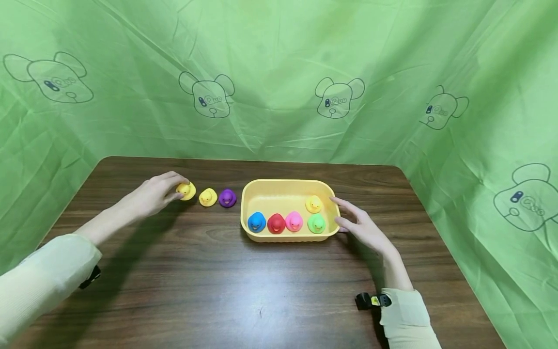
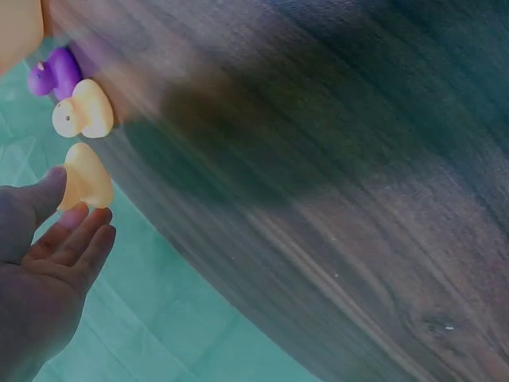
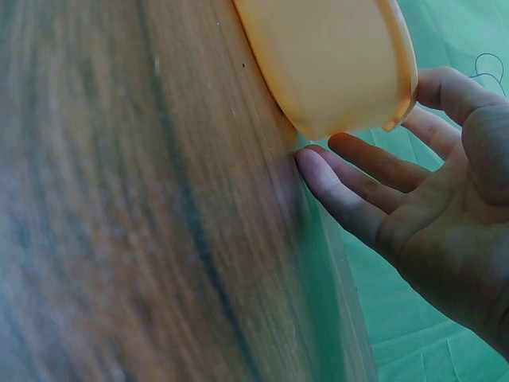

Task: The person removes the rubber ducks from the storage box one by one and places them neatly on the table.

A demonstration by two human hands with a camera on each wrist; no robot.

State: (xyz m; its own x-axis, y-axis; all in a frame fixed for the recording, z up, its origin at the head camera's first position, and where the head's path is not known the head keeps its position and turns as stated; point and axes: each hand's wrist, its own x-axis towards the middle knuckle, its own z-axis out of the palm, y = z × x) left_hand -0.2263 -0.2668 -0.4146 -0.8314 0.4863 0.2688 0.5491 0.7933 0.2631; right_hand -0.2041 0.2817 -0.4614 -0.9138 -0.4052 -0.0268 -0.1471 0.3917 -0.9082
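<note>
My left hand (image 1: 158, 192) pinches a yellow rubber duck (image 1: 187, 191) between thumb and fingers at the left of the table. In the left wrist view this duck (image 2: 87, 177) sits at the fingertips. Just right of it stand a second yellow duck (image 1: 208, 197) and a purple duck (image 1: 227, 198). The fingers of my right hand (image 1: 365, 231) are spread, touching the right end of a pale yellow tub (image 1: 279, 184). Inside the tub are a blue duck (image 1: 256, 222), a red duck (image 1: 276, 223), a pink duck (image 1: 294, 221), a green duck (image 1: 316, 223) and another yellow duck (image 1: 314, 204).
Everything rests on a dark wood-grain table (image 1: 244, 286) with rounded far corners. A green cloth (image 1: 270, 58) printed with bear-like heads hangs behind it and along both sides. The tub stands near the middle of the table, toward its far edge.
</note>
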